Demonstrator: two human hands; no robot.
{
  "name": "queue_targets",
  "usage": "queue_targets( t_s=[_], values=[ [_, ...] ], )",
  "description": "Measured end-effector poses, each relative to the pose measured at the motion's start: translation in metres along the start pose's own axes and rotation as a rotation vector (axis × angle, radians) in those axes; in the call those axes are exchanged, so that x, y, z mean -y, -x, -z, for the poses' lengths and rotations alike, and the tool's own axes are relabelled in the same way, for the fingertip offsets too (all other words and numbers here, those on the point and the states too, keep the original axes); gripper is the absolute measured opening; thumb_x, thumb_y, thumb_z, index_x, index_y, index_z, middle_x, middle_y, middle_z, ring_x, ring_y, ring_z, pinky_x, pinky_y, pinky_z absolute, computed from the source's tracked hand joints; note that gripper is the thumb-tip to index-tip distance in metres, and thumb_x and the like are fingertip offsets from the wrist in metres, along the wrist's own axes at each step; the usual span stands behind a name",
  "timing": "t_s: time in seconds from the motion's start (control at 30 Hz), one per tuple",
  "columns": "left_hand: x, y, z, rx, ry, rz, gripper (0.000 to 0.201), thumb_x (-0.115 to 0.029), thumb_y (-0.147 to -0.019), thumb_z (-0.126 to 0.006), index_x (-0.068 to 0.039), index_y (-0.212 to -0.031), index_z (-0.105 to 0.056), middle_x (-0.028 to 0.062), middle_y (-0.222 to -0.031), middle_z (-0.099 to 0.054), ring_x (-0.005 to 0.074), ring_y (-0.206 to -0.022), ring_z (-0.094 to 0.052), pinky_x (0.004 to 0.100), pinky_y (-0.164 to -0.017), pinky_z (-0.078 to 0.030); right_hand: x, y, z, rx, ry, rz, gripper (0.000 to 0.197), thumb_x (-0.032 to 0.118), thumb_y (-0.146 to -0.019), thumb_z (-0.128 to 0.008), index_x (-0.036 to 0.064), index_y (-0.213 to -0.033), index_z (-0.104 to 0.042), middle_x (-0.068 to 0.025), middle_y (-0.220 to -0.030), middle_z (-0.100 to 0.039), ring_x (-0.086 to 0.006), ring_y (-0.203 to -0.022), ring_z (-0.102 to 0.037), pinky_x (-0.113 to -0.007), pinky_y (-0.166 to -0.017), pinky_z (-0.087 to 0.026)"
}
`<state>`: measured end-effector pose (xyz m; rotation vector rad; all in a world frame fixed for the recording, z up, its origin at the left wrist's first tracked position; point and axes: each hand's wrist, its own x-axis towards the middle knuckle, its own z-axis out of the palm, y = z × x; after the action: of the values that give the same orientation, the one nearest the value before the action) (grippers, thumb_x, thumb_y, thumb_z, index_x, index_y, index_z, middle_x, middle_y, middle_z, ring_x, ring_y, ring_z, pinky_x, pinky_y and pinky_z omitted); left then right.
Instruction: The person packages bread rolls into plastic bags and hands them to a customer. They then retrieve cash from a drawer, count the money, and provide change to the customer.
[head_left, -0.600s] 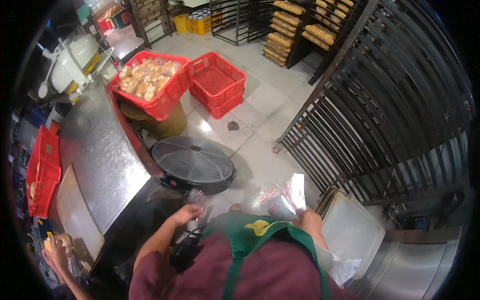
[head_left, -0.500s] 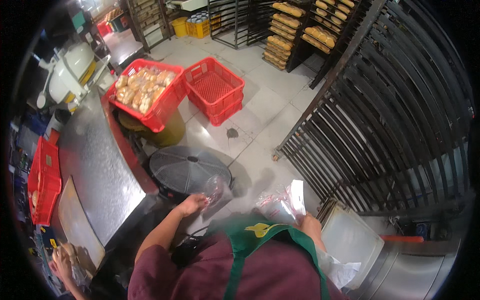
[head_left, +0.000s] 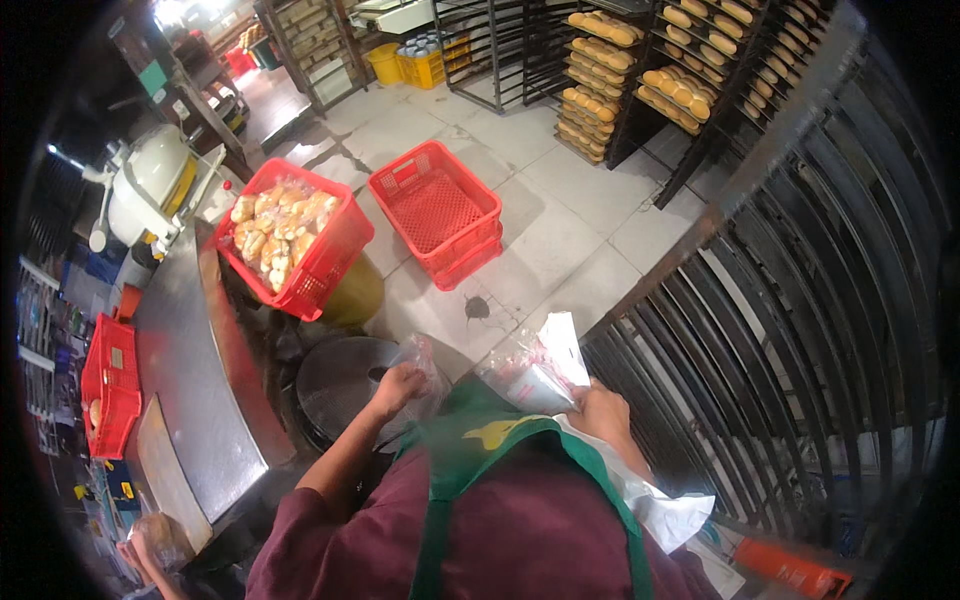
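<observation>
In front of my green apron, my left hand (head_left: 401, 386) is closed on a clear plastic bag (head_left: 432, 380), which hangs limp from the fingers. My right hand (head_left: 602, 412) grips a pack of clear plastic bags (head_left: 522, 372) with red print, by its stiff white strip (head_left: 563, 345). White plastic sheeting (head_left: 668, 508) trails along my right forearm. A round dark fan with a wire grille (head_left: 335, 390) stands just beyond my left hand. At the lower left, another person's hand (head_left: 140, 548) touches a bagged loaf (head_left: 165, 540).
A red crate (head_left: 345, 240) of bagged rolls (head_left: 280, 232) sits tilted beside the metal table (head_left: 190, 360). Stacked red crates (head_left: 490, 215) stand on the floor (head_left: 560, 260). An empty dark rack (head_left: 760, 350) borders my right; racks of bread (head_left: 680, 95) stand farther back.
The whole view has shifted, and the red crates and fan now appear nearer. Both my hands sit slightly higher in view, still holding the same bags. The other person's hand appears lower.
</observation>
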<state>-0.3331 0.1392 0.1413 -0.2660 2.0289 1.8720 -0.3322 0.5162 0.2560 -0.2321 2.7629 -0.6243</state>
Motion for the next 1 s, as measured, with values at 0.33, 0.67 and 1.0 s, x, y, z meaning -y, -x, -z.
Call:
queue_targets(
  t_s=[0.33, 0.67, 1.0],
  values=[
    [-0.047, -0.246, 0.027, 0.135, -0.029, -0.055, 0.015, -0.015, -0.087, -0.059, -0.001, -0.094, -0.06, 0.0026, -0.082, -0.059, 0.0154, -0.072, -0.056, 0.0296, -0.064, -0.047, 0.001, -0.178, 0.051, -0.032, 0.048, -0.252, 0.032, 0.027, -0.073, -0.065, 0.013, -0.101, -0.071, -0.0197, -0.103, -0.062, -0.0379, -0.089, -0.065, -0.047, -0.079, -0.051],
    [-0.074, -0.487, 0.111, 0.198, -0.245, -0.021, 0.019, -0.017, -0.088, -0.057, 0.001, -0.094, -0.058, 0.0049, -0.077, -0.059, 0.0172, -0.069, -0.054, 0.0353, -0.065, -0.045, 0.0, -0.334, 0.112, -0.023, 0.062, -0.442, 0.033, 0.031, -0.073, -0.064, 0.0136, -0.1, -0.071, -0.0189, -0.103, -0.063, -0.0363, -0.088, -0.065, -0.046, -0.077, -0.051],
    [-0.084, -0.585, 0.165, 0.003, -0.633, 0.208, 0.018, -0.019, -0.083, -0.062, -0.007, -0.096, -0.067, 0.0102, -0.088, -0.067, 0.0282, -0.078, -0.063, 0.0374, -0.072, -0.049, -0.054, -0.552, 0.237, 0.083, 0.037, -0.259, 0.032, 0.028, -0.075, -0.059, 0.0105, -0.1, -0.07, -0.0188, -0.111, -0.061, -0.0357, -0.095, -0.064, -0.047, -0.08, -0.051]
  ],
)
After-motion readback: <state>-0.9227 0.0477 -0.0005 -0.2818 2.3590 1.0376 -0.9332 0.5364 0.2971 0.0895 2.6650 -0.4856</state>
